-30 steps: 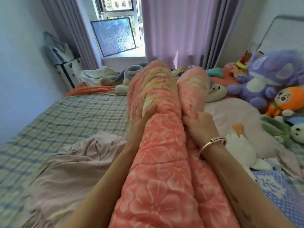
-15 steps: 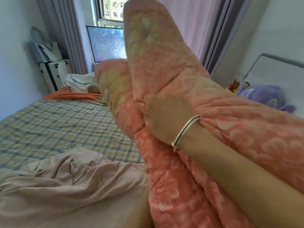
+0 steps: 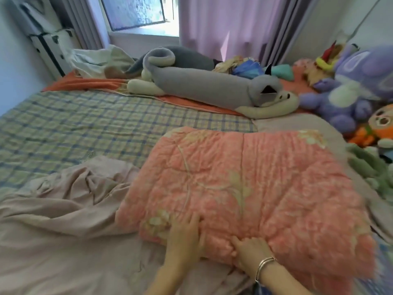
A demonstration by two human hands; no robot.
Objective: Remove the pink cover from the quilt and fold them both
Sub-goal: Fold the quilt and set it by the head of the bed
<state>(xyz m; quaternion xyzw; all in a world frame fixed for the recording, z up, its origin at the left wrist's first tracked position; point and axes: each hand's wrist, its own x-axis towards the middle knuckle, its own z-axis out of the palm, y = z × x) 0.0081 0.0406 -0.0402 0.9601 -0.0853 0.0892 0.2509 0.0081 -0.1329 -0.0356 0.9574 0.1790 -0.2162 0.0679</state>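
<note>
Two hands (image 3: 184,235) (image 3: 248,250) touch quilt (image 3: 244,184) | plaid bed sheet (image 3: 85,124) | lilac curtains (image 3: 212,28)

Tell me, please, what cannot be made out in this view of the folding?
Head view, all:
right hand: grip or mere press on the quilt, blurred.
quilt's underside layers: hidden by its own top fold.
pink cover: extent cut off by the left and bottom edges.
purple plush toy: cut off by the right edge.

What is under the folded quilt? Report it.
The crumpled pink cover runs beneath the quilt at its near left edge, and the plaid sheet passes beneath its far left edge. Whatever lies under its middle is hidden.
</note>
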